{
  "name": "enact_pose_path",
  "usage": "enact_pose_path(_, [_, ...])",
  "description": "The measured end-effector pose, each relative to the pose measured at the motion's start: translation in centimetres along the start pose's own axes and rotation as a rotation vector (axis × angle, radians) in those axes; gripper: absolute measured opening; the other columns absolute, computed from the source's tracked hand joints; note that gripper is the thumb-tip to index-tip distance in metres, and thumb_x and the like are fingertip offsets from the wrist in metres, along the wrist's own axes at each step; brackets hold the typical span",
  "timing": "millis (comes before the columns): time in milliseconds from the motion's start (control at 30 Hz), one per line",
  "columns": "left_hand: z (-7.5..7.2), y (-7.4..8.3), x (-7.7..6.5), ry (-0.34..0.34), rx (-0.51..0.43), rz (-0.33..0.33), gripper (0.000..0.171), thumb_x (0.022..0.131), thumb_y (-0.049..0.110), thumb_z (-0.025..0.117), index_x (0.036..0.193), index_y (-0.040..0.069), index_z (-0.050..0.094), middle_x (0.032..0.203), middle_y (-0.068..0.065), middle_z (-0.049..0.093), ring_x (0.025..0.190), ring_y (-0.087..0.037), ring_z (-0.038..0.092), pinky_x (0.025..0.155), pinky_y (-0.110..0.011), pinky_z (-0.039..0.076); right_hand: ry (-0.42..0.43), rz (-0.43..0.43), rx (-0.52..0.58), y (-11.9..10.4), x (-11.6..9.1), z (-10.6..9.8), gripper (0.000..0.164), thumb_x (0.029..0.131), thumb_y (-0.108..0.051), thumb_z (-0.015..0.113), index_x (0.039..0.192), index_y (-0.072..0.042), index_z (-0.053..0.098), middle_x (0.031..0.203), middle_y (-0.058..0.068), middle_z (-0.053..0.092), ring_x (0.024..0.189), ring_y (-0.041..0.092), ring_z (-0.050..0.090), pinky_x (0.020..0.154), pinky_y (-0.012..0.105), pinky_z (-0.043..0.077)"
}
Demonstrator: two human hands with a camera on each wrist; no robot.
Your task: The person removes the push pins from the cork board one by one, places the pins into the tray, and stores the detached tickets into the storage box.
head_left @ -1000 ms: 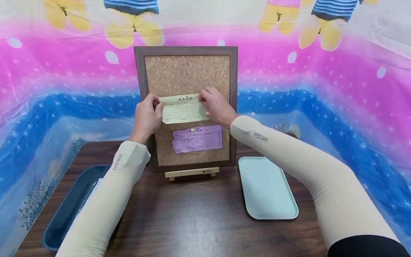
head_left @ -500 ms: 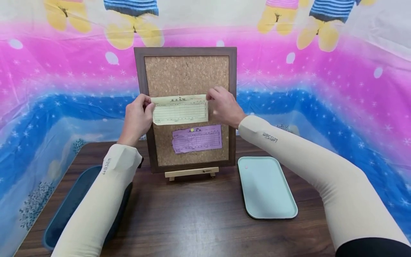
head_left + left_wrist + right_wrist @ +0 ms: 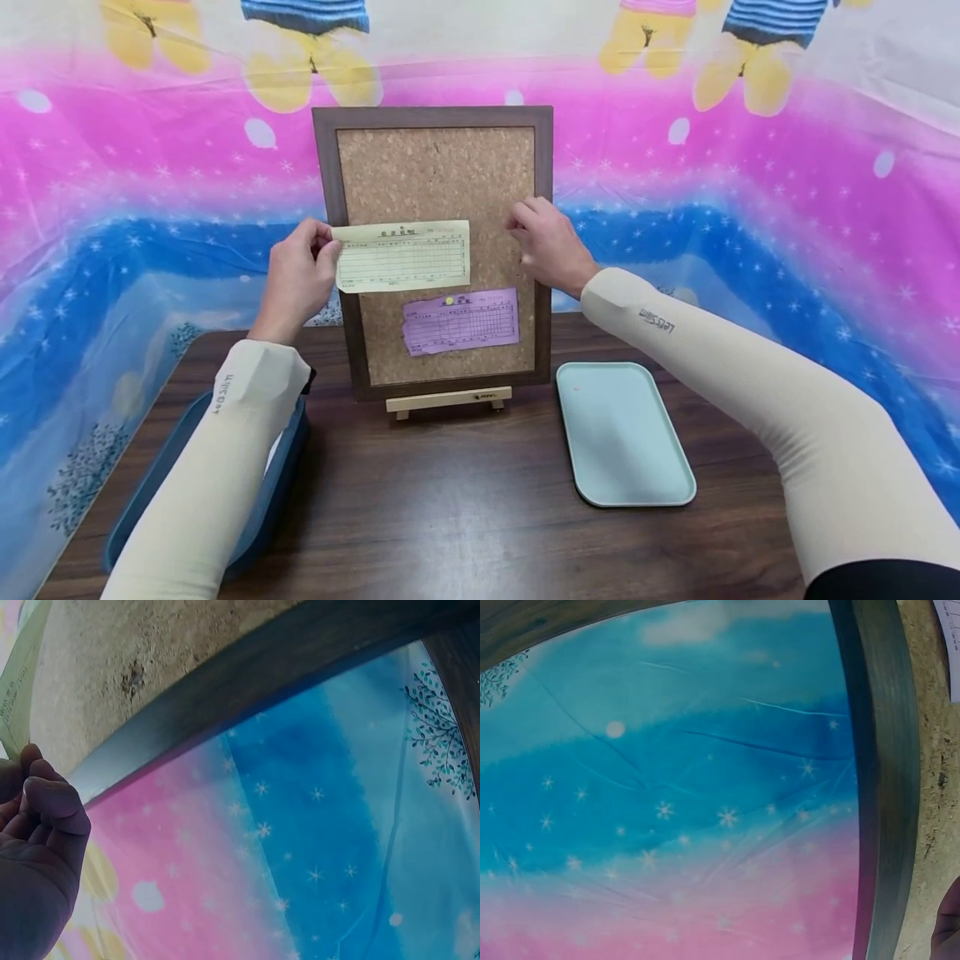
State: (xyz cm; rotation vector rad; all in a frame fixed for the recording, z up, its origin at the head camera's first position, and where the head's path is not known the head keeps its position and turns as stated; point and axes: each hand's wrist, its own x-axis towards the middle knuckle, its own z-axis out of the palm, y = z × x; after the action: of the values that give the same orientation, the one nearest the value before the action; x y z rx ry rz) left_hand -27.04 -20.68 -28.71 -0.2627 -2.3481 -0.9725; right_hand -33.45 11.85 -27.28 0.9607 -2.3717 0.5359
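Left fingers point(image 3: 321, 231) pinch the yellow slip point(image 3: 405, 258) only at nine o'clock, risking tilt; curled right fingers point(image 3: 527, 217) hide any hold.

cream arm slvs point(image 3: 757, 392) w/ dk txt point(image 3: 657, 321)

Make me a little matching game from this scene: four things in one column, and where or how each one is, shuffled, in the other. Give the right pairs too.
1. Pale yellow slip
2. Purple slip
3. Pale green tray
4. Dark blue tray

A. On the table, to the right of the board
B. Partly hidden by the left sleeve
C. Pinched at one end by the left hand
D. On the board, with a yellow pin

Pairs: 1-C, 2-D, 3-A, 4-B
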Motion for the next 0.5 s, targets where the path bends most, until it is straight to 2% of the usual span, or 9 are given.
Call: enact_pose_path(500, [-2.1, -1.0, -1.1, -0.049, 0.041, -0.009, 0.019, 0.101, 0.016, 0.044, 0.104, -0.001, 0.051, 0.088, -0.014, 0.056, 0.072, -0.024, 0.05, 0.061, -0.036, 0.036, -0.006, -0.008, 0.023, 1.3, -2.5, -0.5, 0.008, 0.094, 0.002, 0.052, 0.095, -0.002, 0.059, 0.09, 0.006, 0.053, 0.085, 0.022, 0.046, 0.076, 0.037, 0.04])
